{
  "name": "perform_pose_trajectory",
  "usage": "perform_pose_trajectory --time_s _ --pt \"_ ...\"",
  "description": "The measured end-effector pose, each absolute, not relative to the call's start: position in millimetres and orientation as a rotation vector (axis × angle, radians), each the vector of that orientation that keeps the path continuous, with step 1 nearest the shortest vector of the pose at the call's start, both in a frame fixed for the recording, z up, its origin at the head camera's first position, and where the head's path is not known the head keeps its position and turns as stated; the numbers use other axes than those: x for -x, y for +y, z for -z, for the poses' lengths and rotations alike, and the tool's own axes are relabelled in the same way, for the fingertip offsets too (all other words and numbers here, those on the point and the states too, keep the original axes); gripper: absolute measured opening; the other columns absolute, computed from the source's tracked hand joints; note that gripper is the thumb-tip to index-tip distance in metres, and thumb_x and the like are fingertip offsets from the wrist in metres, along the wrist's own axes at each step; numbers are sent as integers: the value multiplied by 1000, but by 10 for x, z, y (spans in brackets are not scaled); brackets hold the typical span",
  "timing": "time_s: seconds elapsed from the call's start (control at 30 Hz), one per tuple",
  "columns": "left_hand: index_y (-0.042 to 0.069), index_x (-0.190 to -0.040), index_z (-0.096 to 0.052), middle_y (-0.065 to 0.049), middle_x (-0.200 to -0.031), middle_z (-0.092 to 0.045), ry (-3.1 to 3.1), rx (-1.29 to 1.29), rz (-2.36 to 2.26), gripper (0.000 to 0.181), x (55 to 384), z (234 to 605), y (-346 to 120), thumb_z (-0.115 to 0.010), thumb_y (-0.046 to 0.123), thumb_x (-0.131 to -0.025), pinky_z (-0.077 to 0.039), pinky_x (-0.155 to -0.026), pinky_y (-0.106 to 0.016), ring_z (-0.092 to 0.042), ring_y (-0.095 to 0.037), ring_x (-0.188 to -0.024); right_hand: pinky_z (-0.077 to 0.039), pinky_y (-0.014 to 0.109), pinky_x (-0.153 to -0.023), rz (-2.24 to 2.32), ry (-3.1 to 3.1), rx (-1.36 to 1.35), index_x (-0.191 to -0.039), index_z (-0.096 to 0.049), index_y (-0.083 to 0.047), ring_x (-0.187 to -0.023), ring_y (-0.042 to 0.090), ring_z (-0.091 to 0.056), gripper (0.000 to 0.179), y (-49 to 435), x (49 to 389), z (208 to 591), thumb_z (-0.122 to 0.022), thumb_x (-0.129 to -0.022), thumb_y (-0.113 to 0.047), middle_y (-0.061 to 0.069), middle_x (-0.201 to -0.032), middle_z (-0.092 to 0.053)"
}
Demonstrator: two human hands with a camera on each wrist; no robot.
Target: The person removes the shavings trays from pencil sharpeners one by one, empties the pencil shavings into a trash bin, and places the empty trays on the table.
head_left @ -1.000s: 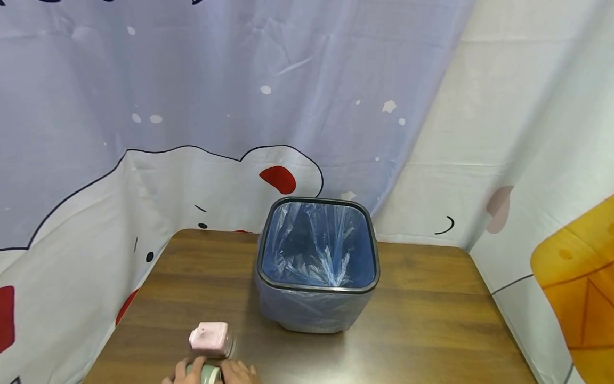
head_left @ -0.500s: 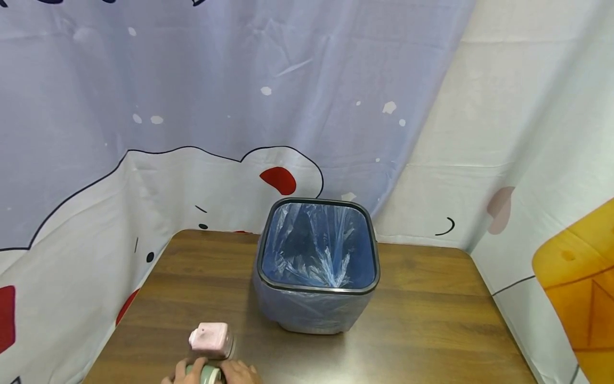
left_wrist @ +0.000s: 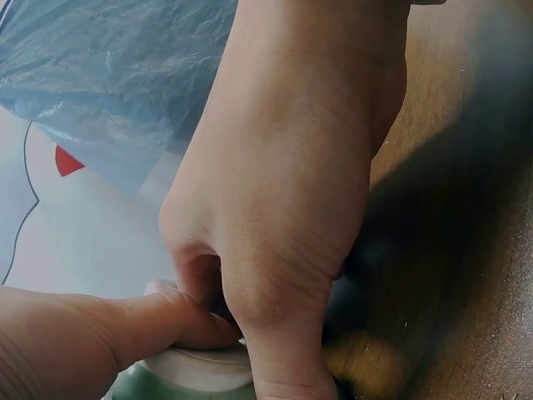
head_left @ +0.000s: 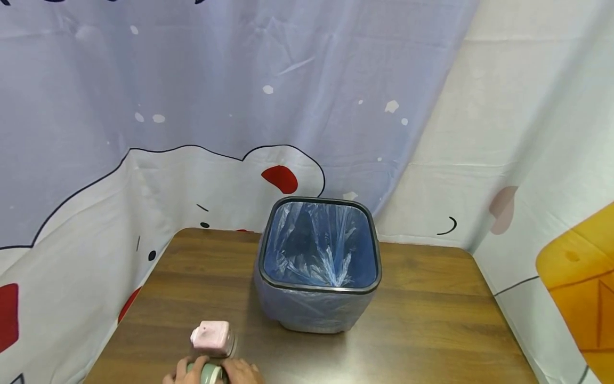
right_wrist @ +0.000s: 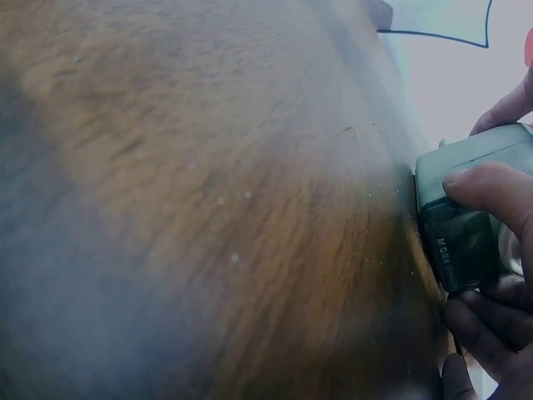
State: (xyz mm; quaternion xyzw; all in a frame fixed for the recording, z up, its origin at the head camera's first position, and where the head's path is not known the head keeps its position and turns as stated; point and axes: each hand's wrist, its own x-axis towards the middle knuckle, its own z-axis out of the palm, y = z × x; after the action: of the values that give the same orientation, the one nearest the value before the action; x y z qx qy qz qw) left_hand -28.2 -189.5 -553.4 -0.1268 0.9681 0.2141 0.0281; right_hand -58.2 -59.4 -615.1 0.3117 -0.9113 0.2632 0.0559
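At the bottom edge of the head view both hands are on a small green pencil sharpener (head_left: 208,373) with a pale ring at one end. My left hand (head_left: 184,372) grips it, fingers curved over its top. Against the ringed end my right hand (head_left: 242,372) has its fingers bent in; in the left wrist view this right hand (left_wrist: 275,192) hides much of the pale ring (left_wrist: 200,371). The right wrist view gives the sharpener's dark lettered drawer (right_wrist: 458,250), with fingers (right_wrist: 487,329) curled beside it. What the right fingers pinch is hidden.
A pink boxy thing (head_left: 212,338) stands just beyond the hands on the wooden table (head_left: 431,320). Farther back is a square bin (head_left: 318,314) with a dark rim and a blue plastic liner. A printed curtain (head_left: 216,96) hangs behind and along the sides.
Both hands stay on the sharpener, with only a slight shift of the right hand. The head view has moved very slightly; pink thing and bin stay put.
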Motion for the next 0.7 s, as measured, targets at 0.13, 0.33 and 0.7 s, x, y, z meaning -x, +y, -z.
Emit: perform_pose_trajectory --time_s 0.13,0.33,0.7 --pt "7 -103 -59 -28 -106 -48 3019 364 -662 56 287 5558 -1903 -74 42 -63 -35 -70 -55 -41 -55 -84 -39 19 -61 -825 -2762 -961 -103 -59 -20 -85 1 -56 23 -574 587 6138 -55 -85 -35 -12 -98 -63" --pt "8 -104 -60 -27 -106 -49 2988 359 -636 57 312 5596 -1932 -73 45 -64 -35 -71 -55 -42 -53 -86 -39 19 -61 -858 -2777 -956 -103 -58 -20 -86 2 -56 25 -555 568 6111 -51 -88 -38 -11 -98 -63" --pt "8 -103 -60 -27 -105 -49 3002 325 -640 55 289 5518 -1924 -73 43 -64 -34 -70 -53 -43 -50 -87 -42 17 -64 -934 -2733 -963 -104 -59 -18 -86 2 -56 30 -469 563 6162 -52 -89 -43 -9 -97 -62"
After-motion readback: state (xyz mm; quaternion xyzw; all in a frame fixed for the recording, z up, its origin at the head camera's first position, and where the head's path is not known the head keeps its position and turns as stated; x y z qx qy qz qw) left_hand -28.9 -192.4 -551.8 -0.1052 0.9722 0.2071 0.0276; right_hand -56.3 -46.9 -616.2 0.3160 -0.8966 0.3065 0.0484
